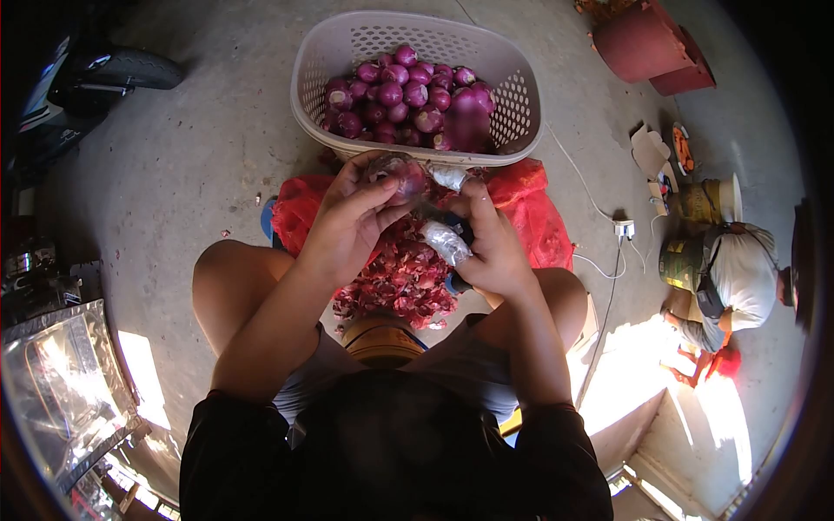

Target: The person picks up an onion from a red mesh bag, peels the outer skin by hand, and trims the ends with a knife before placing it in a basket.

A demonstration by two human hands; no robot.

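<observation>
In my left hand [352, 208] is a purple-red onion [401, 176], held by the fingers just in front of the basket. My right hand [493, 239] is closed to the right of it, with silvery wrapping [446, 243] round some of its fingers; a dark thing shows between them, too hidden to name. A grey perforated basket [308, 78] holds several peeled purple onions [398, 93]. Below my hands lies a heap of red onion skins [400, 282], with red mesh bags [532, 213] on both sides.
At the right, another person [743, 273] bends low near yellow buckets [708, 200]. A white cable with a plug [624, 228] runs over the concrete floor. Red pots [643, 43] stand at the upper right, and a wheel [139, 69] is at the upper left.
</observation>
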